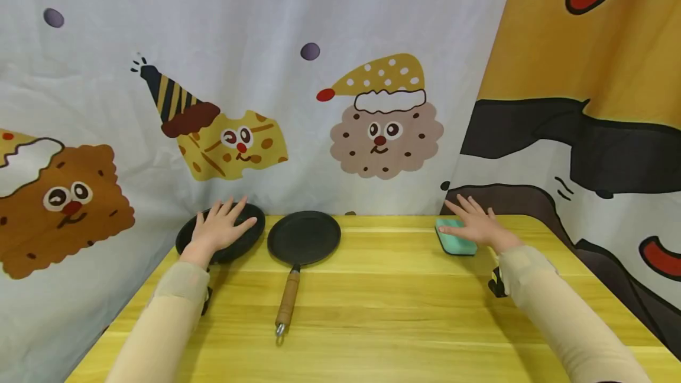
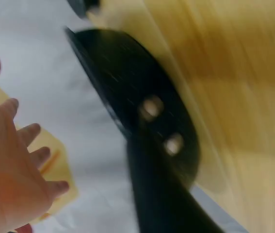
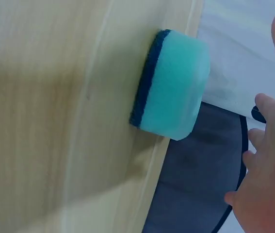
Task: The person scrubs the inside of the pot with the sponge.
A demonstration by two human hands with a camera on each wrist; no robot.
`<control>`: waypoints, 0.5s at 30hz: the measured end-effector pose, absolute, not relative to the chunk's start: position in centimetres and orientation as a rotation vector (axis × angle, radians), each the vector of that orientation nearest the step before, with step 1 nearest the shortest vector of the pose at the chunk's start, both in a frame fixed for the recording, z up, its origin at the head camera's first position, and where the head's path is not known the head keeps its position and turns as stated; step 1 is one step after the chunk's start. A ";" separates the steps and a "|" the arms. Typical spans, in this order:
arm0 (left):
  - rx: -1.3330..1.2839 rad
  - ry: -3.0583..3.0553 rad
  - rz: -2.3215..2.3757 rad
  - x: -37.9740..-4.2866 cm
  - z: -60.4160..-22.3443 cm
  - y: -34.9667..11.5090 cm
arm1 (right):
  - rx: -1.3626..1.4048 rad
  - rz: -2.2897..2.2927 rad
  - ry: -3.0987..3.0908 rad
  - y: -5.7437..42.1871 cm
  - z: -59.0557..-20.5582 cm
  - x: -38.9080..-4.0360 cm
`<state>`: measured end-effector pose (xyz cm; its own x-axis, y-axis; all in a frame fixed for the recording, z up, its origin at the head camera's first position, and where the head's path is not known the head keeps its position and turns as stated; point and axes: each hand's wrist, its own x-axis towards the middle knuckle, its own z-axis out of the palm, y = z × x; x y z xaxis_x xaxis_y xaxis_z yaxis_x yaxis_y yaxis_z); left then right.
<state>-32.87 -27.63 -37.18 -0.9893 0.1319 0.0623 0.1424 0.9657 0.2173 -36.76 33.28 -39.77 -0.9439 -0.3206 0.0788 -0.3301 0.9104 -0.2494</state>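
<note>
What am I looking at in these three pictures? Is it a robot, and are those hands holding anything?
No robot here! These are a person's own two bare hands, a left hand and a right hand, reaching out of pale sleeves.

The widest picture comes from a camera worn on the head, looking forward and down. The other two come from small cameras, one on each wrist, so things look tilted there.

On the wooden table are a deep black pan, a flat black pan with a wooden handle, and a green sponge with a dark bottom. Behind hangs a cloth with funny cookie faces.

Nothing is held: both hands are spread open, the left near the deep pan, the right near the sponge.
</note>
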 end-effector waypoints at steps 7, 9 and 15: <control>-0.420 -3.059 -0.525 -30.3 -37.5 -25.3 | 0.471 0.493 -3.117 33.3 -40.6 -36.4; -0.461 -3.091 -0.686 -29.4 -37.7 -24.6 | 0.455 0.507 -3.145 33.3 -40.9 -36.4; -0.457 -3.186 -1.262 -27.1 -38.4 -23.0 | 0.484 0.639 -3.139 33.2 -41.8 -36.2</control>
<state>-27.08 -23.03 -38.40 -0.9167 0.3506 -0.1917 0.1243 0.7061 0.6971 -36.22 33.18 -41.79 -0.9507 -0.3079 -0.0362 -0.2692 0.8779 -0.3959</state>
